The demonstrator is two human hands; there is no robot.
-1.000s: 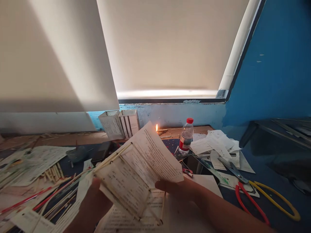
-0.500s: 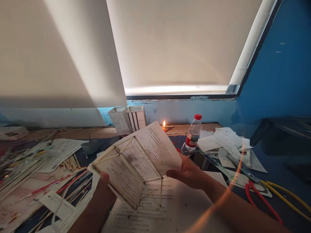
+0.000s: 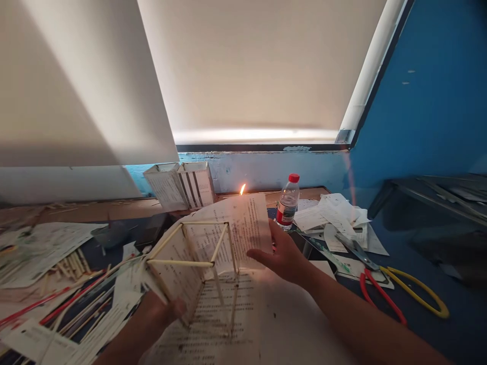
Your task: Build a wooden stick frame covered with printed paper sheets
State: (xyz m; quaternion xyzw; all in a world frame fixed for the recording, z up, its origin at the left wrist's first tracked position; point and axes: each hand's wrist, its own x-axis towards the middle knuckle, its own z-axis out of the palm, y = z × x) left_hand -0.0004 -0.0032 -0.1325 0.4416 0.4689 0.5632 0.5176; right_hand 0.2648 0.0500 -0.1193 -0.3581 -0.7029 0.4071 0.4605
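My left hand [image 3: 162,312] grips the lower left side of a box-shaped frame of thin wooden sticks [image 3: 180,263]. Its thumb lies over the near edge. Printed paper [image 3: 253,218] covers the left and far sides of this frame, while its top and near side show bare sticks. At the right, my right hand [image 3: 285,256] pinches the paper's free edge, thumb in front and fingers behind. Just beyond the paper's top edge burns a candle flame [image 3: 242,189]; the candle below it is hidden. More printed sheets [image 3: 228,350] lie under the frame.
Two paper-covered boxes [image 3: 196,185] stand by the wall. Right of the paper are a red-capped bottle [image 3: 288,203], loose papers [image 3: 323,213], scissors [image 3: 355,253] and red and yellow tool handles [image 3: 384,296]. Sticks [image 3: 89,314] and paper scraps clutter the left side.
The stick frame has turned from a strong tilt to nearly upright, its open top now facing me. Both hands keep their hold. My view has swung slightly right.
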